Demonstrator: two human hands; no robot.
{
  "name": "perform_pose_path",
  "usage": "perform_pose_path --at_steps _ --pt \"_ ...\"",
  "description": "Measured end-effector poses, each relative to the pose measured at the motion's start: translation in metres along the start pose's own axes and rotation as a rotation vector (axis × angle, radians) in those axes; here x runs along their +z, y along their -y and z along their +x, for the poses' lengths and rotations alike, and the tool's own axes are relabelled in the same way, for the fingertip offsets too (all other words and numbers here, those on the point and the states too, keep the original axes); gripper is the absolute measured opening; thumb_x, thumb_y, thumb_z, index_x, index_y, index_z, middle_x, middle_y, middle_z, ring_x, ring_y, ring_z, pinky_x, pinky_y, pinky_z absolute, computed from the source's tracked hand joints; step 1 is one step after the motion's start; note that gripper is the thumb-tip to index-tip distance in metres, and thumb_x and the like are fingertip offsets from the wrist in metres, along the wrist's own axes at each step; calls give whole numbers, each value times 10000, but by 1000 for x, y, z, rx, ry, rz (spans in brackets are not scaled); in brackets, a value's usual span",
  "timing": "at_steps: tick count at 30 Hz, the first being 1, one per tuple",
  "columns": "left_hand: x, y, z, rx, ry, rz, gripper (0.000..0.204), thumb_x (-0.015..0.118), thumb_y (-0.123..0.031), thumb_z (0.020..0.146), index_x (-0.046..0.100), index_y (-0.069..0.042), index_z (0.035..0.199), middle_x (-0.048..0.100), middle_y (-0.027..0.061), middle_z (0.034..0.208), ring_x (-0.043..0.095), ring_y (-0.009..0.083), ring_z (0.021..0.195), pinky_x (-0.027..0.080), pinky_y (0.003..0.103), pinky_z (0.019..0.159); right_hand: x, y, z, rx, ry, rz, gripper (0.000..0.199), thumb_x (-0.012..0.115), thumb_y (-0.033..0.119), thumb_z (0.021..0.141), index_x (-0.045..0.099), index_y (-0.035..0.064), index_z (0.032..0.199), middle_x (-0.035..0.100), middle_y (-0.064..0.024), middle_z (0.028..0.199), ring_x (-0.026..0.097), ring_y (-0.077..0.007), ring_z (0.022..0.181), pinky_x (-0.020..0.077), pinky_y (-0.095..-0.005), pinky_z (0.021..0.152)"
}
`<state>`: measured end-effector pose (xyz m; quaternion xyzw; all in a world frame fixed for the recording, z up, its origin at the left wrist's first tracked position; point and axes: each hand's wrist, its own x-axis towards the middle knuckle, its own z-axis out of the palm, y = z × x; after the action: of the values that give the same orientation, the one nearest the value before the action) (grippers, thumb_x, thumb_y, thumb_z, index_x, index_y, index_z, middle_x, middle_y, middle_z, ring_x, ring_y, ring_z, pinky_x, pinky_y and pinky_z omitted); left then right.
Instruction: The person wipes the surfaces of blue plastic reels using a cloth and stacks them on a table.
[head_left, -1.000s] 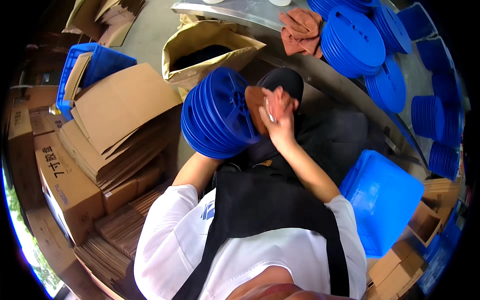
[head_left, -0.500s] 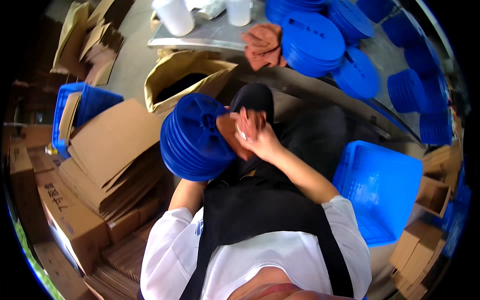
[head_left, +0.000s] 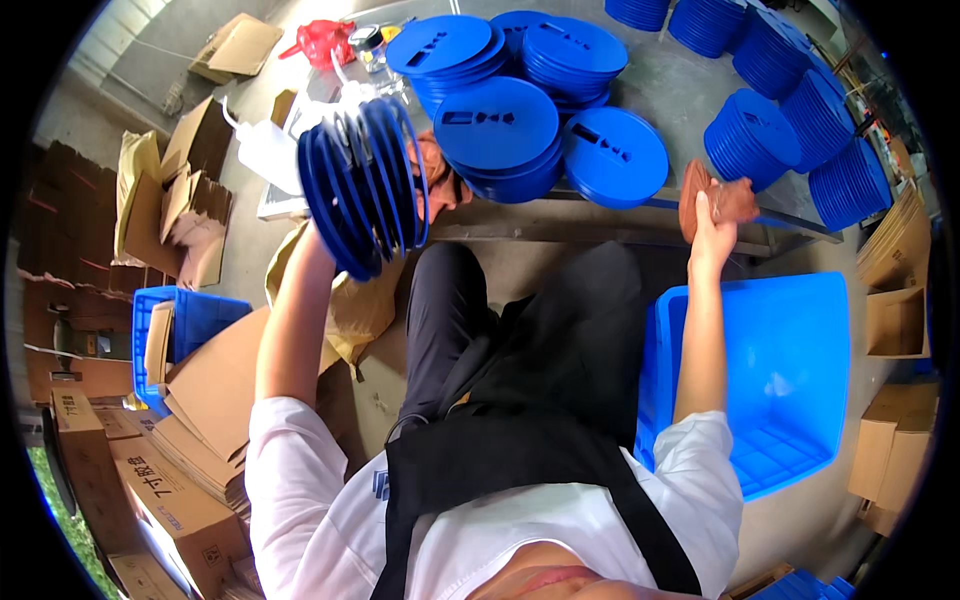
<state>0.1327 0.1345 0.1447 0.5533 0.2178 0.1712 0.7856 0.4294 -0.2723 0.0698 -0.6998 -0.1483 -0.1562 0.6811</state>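
My left hand (head_left: pixel 322 232) holds up a stack of several blue round discs (head_left: pixel 365 185), edge-on and fanned slightly, over the left end of the grey table (head_left: pixel 655 215); the hand is mostly hidden behind the discs. My right hand (head_left: pixel 708 222) is stretched out to the right and grips a brown cloth (head_left: pixel 716 197) near the table's front edge. More blue discs with cut-out slots lie in piles (head_left: pixel 497 130) on the table between the two hands.
A blue plastic crate (head_left: pixel 790 370) stands on the floor at my right. Flattened cardboard (head_left: pixel 215 385) and boxes (head_left: pixel 165 500) pile up at my left with a second blue crate (head_left: pixel 195 315). Another brown cloth (head_left: pixel 438 175), a white bottle (head_left: pixel 265 150) and further disc stacks (head_left: pixel 790 110) sit on the table.
The hands have parted: the left lifted the disc stack up and left toward the table, the right swung the brown cloth off the discs and out to the right.
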Motion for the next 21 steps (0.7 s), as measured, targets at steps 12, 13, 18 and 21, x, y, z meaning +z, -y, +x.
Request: perform_pose_path --at_steps 12,13,18,21 --pt "50 -38 127 -178 -216 1165 215 638 -85 777 707 28 946 689 118 831 631 203 716 495 361 630 18 -48 40 -129 -195 -270 755 740 314 825 391 -20 1405 472 -223 1402 447 -361 1300 337 -406 1086" --pt "55 -37 131 -195 -220 1257 225 646 -84 767 705 28 953 688 121 838 632 211 736 496 366 641 16 -27 15 -166 -214 -173 639 687 246 879 409 -11 1394 477 -200 1401 454 -334 1293 321 -407 1092" --pt "24 -51 148 -287 -135 1023 275 693 -63 769 652 48 1018 664 114 927 639 210 801 518 350 706 53 7 -118 -98 141 66 317 586 106 910 538 -10 1201 577 -148 1257 546 -239 1152 417 -349 980" --pt "77 -65 140 -431 -137 702 339 651 19 822 572 33 1151 662 128 997 681 217 811 588 346 729 93 11 -144 27 460 194 210 613 135 909 607 53 1102 631 -76 1196 574 -217 1120 457 -351 927"
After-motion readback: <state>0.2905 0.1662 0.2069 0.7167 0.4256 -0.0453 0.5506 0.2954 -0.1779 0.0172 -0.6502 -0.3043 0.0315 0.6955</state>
